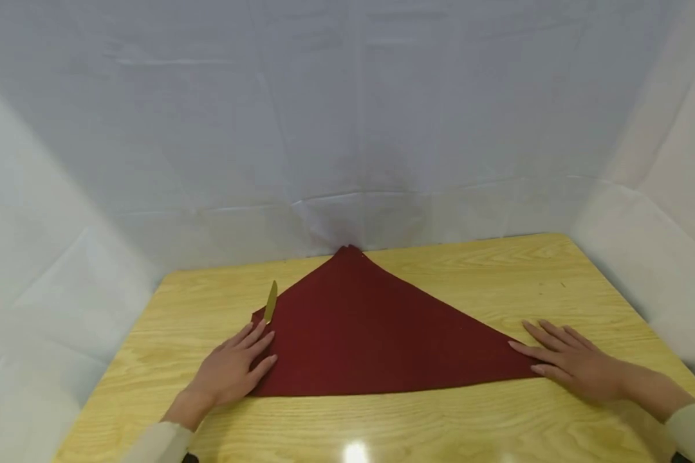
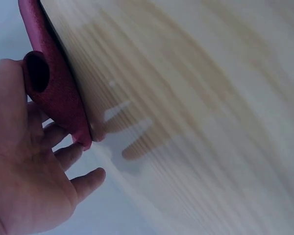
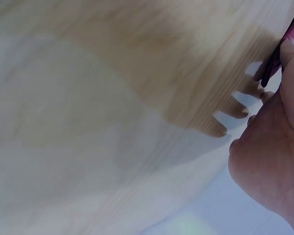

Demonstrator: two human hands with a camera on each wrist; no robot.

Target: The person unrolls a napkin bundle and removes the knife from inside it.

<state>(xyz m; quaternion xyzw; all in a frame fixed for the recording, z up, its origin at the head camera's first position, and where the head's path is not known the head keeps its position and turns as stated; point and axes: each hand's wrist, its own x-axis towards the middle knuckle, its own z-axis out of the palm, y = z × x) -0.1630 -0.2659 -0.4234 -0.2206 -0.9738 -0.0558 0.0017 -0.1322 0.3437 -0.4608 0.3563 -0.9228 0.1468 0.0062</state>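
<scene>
Dark-red triangular cloth [image 1: 376, 334] lies across yellowish wooden counter [image 1: 486, 270]; left hand [image 1: 228, 368] and right hand [image 1: 582, 368] rest at lower corners, fingers loosely extended, gripping nothing, likely keeping it flat; gold knife-like blade [image 1: 271, 302] by left fingertips

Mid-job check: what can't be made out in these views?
- Head view: right tip of the folded dark-red cloth, under the right hand.
- Head view: whether the thin gold blade runs on under the left hand; its fingers cover that spot.
- Right wrist view: most of the cloth, cut off by the right edge.
</scene>
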